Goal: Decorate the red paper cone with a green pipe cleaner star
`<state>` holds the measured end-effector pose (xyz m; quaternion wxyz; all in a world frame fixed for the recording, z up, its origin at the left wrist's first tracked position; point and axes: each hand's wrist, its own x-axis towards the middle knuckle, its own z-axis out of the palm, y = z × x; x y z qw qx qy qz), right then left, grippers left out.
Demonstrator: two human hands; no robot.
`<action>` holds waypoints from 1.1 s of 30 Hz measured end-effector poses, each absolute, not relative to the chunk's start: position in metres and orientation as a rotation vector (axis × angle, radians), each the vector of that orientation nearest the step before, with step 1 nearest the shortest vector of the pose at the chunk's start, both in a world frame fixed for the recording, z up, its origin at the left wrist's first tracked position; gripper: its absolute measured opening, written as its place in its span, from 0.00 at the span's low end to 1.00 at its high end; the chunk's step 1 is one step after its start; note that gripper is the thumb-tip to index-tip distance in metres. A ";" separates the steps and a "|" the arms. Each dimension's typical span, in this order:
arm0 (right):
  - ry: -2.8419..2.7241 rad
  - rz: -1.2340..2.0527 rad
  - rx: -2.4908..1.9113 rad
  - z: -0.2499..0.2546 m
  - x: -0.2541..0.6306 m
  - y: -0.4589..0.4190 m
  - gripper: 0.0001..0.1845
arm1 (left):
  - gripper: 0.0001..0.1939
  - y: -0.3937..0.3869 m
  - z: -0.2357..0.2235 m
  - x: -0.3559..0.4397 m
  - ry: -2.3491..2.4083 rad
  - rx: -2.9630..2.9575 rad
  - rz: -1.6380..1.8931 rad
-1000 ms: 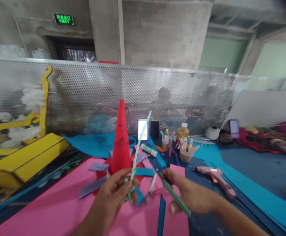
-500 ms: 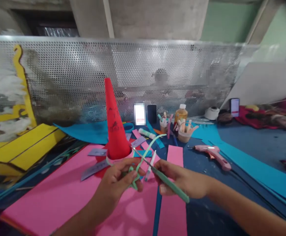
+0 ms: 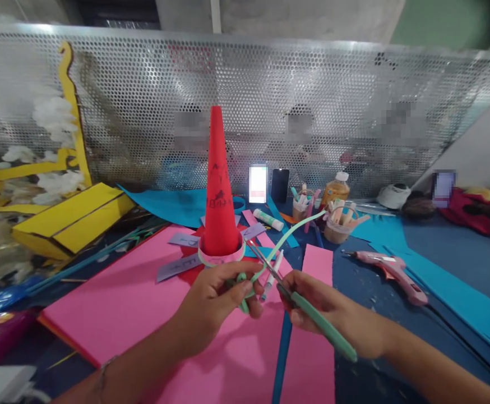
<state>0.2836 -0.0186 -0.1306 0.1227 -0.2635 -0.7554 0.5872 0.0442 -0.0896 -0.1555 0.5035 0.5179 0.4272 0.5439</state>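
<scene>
Left hand point(image 3: 215, 300) in front of and just right of the red cone point(image 3: 218, 191), fingers curled and pressed together, thumb on top, pinching a curled green strip point(image 3: 285, 238). The strip's looped end sits in the fingers; the long end arcs up and right, toward the back of the table. Left forearm comes in from lower left, bracelet point(image 3: 104, 371) on the wrist.

Right hand point(image 3: 327, 314) is right of the left hand, not touching it, fingers wrapped closed around green-handled scissors point(image 3: 318, 317). Blades point up-left toward the cone, crossing near the strip; cannot tell if they are cutting it. Right forearm comes in from lower right.

Pink ring point(image 3: 222, 252) sits around the cone's base. Pink foam sheet point(image 3: 114, 292) lies left of the cone, pink glue gun point(image 3: 390, 275) well right of it.
</scene>
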 end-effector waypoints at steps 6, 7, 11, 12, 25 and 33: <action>-2.107 1.732 -0.822 -0.136 0.283 -0.020 0.23 | 0.13 -0.091 -0.153 0.041 1.115 1.322 1.316; -2.088 1.743 -0.829 -0.137 0.283 -0.020 0.23 | 0.13 -0.091 -0.153 0.040 1.121 1.338 1.321; -1.990 1.808 -0.871 -0.141 0.284 -0.018 0.24 | 0.13 -0.090 -0.153 0.036 1.137 1.360 1.347; -1.953 1.834 -0.870 -0.142 0.284 -0.018 0.25 | 0.13 -0.090 -0.153 0.035 1.134 1.360 1.353; -1.897 1.829 -1.002 -0.131 0.276 -0.029 0.25 | 0.12 -0.087 -0.156 0.036 1.056 1.256 1.384; -1.841 1.564 -1.160 -0.130 0.275 -0.022 0.25 | 0.11 -0.083 -0.158 0.034 1.026 1.173 1.419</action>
